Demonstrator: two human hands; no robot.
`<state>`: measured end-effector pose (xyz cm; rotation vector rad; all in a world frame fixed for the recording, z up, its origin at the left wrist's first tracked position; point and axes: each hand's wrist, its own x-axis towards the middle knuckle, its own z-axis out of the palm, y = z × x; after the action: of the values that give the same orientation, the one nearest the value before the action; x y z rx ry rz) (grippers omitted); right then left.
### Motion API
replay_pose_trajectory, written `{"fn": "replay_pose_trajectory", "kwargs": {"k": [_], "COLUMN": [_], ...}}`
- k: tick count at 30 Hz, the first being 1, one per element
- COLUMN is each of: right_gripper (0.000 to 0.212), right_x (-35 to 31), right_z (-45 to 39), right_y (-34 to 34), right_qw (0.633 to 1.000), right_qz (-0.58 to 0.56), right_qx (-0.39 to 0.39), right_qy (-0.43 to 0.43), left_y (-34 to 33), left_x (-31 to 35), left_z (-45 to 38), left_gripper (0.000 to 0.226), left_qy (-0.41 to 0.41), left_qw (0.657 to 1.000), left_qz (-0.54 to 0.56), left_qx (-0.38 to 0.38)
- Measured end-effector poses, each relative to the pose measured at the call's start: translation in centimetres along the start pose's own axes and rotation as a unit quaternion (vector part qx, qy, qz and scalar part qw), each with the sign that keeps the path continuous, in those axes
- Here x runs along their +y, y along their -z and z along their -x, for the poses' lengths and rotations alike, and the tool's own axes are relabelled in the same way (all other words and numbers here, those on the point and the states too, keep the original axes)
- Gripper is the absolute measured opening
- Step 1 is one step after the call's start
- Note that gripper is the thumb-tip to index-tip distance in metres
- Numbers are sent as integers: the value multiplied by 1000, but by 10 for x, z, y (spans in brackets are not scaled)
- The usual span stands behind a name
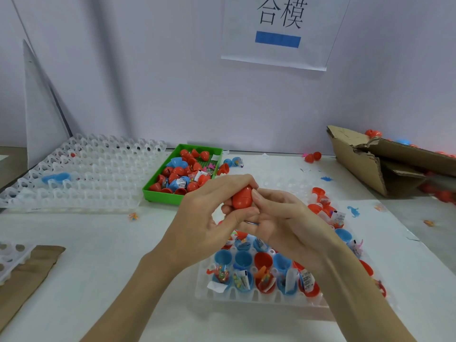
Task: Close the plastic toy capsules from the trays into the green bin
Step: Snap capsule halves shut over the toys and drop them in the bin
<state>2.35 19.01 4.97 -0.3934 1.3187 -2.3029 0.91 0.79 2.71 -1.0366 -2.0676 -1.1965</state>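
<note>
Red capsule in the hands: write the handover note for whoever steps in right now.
Left hand and right hand: both grip one red capsule, held above the near tray; it looks closed or nearly so.
Green bin: sits behind the hands and already holds a pile of red and blue capsules.
Near tray: rows of open red and blue halves with toys and slips inside, not yet closed.
Far tray: on the left, mostly bare, with one blue piece on it.
Left to do: drop this capsule in the bin, then close the rest.

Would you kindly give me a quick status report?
Both hands, left and right, grip one red capsule. Held above the tray. Green bin ahead-left, path clear.
</note>
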Motion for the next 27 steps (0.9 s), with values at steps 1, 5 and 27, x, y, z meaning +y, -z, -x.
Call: {"fn": "replay_pose_trajectory", "kwargs": {"k": [1, 5, 27], "right_gripper": [37, 37, 41], "right_x": [0, 2, 9], "right_z": [0, -1, -4], "right_y": [0, 1, -6], "right_qw": [1000, 1000, 999], "right_qz": [-2, -22, -41], "right_qx": [-1, -6, -13], "right_qy": [-1, -17, 16], "left_y": [0, 2, 1], "left_x": [0, -1, 3], "left_z": [0, -1, -1], "left_gripper": [36, 33, 32], "left_qy": [2, 32, 16], "left_qw": [1000, 999, 999], "left_qz": [3, 10, 4], "left_qx": [-4, -21, 28]}}
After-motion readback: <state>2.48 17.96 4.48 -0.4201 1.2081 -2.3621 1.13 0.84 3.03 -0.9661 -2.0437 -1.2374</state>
